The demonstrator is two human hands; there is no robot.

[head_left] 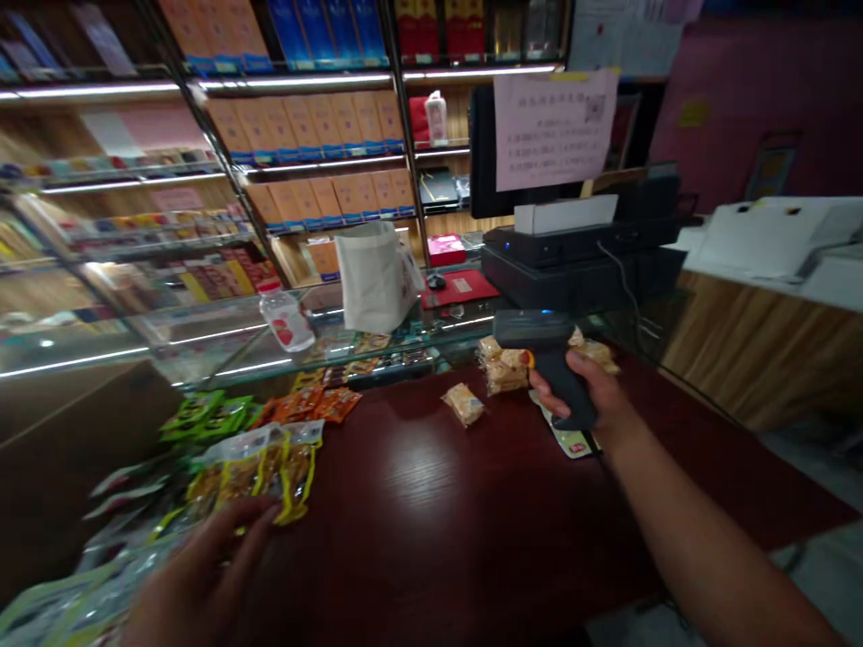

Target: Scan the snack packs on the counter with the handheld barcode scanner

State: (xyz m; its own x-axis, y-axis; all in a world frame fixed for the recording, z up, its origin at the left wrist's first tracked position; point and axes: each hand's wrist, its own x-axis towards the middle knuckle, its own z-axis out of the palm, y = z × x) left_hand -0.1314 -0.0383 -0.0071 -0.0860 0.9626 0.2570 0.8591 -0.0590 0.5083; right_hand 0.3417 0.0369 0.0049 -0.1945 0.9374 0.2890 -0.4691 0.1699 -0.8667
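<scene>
Yellow-edged snack packets lie bunched on the dark red table, probably for easy reach; left hand is right at them, fingers slightly apart, can't tell if it's pinching one. Right hand's wrapped round the barcode scanner's grip, presumably keeping the trigger handy, with small wrapped snacks just beyond.

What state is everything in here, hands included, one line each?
Right hand, closed around barcode scanner
Barcode scanner, held up, blue light lit
Left hand, at yellow-edged packets, grip unclear
Plastic bottle, standing, red cap on
White bag, standing
Shelf lights, on
Paper sheet, attached to monitor
Single snack packet, lying flat
</scene>
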